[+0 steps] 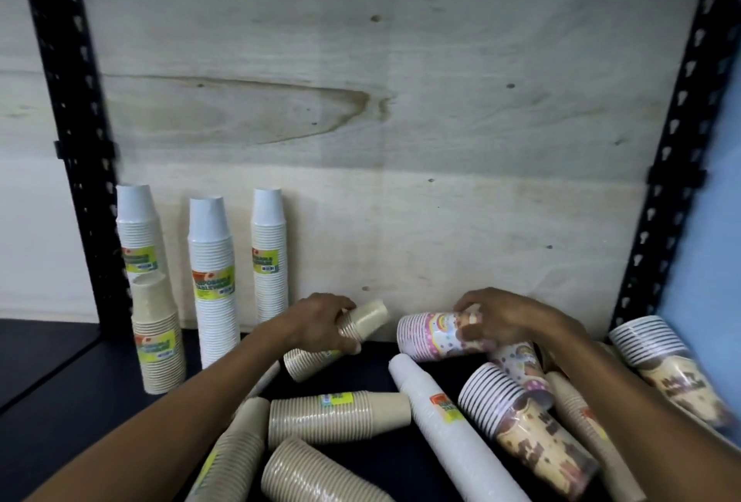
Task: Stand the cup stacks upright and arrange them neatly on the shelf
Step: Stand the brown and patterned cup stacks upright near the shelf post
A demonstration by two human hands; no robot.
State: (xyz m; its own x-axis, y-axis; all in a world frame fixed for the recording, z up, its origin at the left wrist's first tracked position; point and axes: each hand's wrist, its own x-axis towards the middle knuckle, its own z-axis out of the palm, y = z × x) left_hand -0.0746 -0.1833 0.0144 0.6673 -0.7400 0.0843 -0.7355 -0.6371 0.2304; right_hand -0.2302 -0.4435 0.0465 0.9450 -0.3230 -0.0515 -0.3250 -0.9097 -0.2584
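My left hand [320,321] grips a beige cup stack [363,321] that lies tilted on the dark shelf [60,401]. My right hand [501,315] is closed on a pink patterned cup stack [431,335] lying on its side. Three white stacks [210,281] and one beige stack [156,337] stand upright at the back left. Several more stacks lie toppled in front: beige ones [337,415], a long white one [445,425] and brown patterned ones [525,437].
A pale plywood panel [401,100] backs the shelf. Black perforated uprights stand at the left [76,120] and right [673,160]. Another patterned stack [665,357] leans at the far right.
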